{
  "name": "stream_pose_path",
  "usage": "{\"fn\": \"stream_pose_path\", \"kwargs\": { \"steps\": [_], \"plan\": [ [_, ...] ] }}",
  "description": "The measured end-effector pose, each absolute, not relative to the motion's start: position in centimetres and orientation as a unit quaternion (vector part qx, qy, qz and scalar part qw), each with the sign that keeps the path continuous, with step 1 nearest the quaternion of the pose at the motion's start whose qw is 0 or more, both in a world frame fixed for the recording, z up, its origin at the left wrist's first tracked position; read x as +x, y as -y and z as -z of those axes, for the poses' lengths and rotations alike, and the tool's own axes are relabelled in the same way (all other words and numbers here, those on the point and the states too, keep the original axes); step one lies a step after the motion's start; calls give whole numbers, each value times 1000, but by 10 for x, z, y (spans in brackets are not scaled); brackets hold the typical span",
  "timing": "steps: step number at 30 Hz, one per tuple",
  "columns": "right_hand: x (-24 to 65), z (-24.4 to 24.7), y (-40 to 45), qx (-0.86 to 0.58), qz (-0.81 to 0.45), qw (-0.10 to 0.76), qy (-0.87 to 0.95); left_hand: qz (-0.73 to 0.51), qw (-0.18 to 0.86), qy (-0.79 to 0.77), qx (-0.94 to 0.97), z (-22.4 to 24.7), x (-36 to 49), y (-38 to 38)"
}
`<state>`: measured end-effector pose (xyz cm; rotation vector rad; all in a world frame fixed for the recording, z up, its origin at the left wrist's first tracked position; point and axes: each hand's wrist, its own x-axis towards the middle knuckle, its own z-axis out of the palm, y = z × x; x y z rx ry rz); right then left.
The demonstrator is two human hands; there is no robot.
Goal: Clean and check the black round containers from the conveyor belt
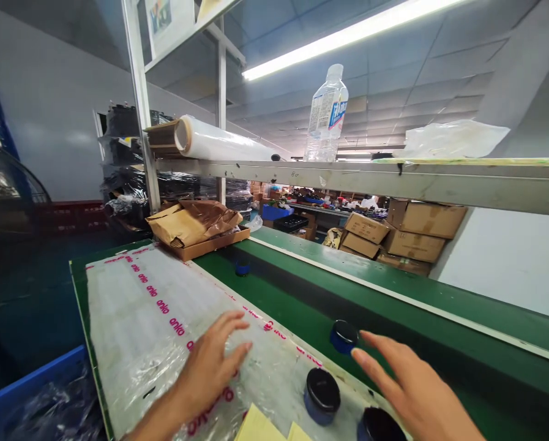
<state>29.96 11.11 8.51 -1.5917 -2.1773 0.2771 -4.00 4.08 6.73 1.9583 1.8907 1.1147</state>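
**Hands apart, jars handy**

Both hands empty, well apart, fingers spread. Right hand [412, 380] just beside a dark jar [344, 337] on the green belt [297, 312], thumb and fingers probably parted to fit round it; can't tell if touching. Left hand [214, 358] loosely curled over the printed plastic sheet [131, 324], maybe there to prevent scuffs. Closer jar [322, 395] on the sheet, likely for easy reach. Yellow paper [259, 425] nearby.

Three jars [322, 394] are near the right hand [409, 380], one is farther. Between the two hands [212, 361] are two yellow papers [259, 424].
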Motion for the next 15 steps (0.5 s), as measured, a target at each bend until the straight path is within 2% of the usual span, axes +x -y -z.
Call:
{"fn": "stream_pose_path", "kwargs": {
  "steps": [2,6,8,15],
  "plan": [
    [315,-88,-135,-581,-110,220,776,-351,58,-651,671,-80,-69,-79],
    [314,-78,-183,-567,-159,130,797,-335,30,-712,617,-88,-121,-172],
    [303,-66,-201,-552,-165,115,809,-322,21,-750,577,-85,-138,-211],
    [285,-32,-227,-516,-146,108,837,-286,4,-780,557,-67,-155,-277]
  ]
}}
